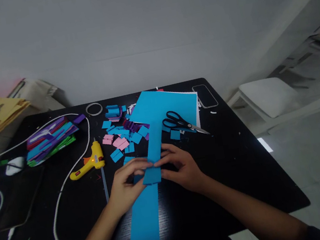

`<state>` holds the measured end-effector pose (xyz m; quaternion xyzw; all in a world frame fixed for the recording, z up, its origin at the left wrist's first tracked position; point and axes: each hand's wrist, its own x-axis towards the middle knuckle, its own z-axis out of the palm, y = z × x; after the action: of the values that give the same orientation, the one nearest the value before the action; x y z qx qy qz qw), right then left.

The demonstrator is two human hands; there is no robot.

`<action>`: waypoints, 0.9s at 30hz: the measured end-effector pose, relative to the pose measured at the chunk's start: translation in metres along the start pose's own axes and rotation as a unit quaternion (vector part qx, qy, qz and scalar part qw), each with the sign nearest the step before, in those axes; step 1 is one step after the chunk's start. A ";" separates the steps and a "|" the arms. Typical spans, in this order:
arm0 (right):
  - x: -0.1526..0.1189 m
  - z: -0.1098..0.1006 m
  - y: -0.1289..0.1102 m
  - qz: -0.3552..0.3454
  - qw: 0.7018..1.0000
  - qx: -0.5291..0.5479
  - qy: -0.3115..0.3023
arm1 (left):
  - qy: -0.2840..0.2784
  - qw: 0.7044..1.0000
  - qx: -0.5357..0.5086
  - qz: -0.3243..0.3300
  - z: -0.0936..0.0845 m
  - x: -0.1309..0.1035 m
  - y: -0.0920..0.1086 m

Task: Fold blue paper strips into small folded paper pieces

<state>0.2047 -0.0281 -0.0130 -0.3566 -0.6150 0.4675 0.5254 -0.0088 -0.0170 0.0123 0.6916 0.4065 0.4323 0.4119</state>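
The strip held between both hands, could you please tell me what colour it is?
The strip is blue, best seen in the head view.

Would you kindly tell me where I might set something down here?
Mostly bare tabletop lies between the right hand, the scissors and the table's right edge. Beyond the left hand, paper squares and a glue gun crowd it.

- R of right hand (183, 167): open tabletop (238, 168) to edge, OK to pass.
- Fwd of it: scissors (190, 126) in way, blades pointing R.
- L of left hand (127, 186): glue gun (95, 161), then white cable (55, 231) across path.
- Fwd L: paper pcs (121, 143), cluttered.
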 end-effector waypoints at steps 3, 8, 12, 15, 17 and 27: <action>-0.002 0.000 0.000 0.013 1.000 -0.017 0.014 | 0.008 1.000 -0.013 -0.021 0.000 0.000 0.002; -0.006 0.006 0.005 0.085 0.995 0.000 0.050 | 0.037 0.987 -0.103 -0.121 0.010 -0.002 0.000; -0.007 0.013 0.007 0.129 0.987 0.084 0.054 | 0.069 0.973 -0.168 -0.143 0.019 -0.002 0.000; -0.006 0.013 0.006 0.102 0.990 0.073 0.058 | 0.076 0.971 -0.172 -0.146 0.019 -0.002 0.000; -0.006 0.009 0.004 0.044 0.998 -0.001 0.049 | 0.064 0.971 -0.169 -0.157 0.016 -0.002 -0.001; -0.001 0.000 -0.002 -0.102 0.964 -0.237 0.064 | 0.001 0.904 -0.319 -0.285 0.010 0.003 -0.002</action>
<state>0.2047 -0.0297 -0.0117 -0.4353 -0.7065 0.2281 0.5093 0.0010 -0.0158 0.0079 0.3776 0.4265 0.4038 0.7158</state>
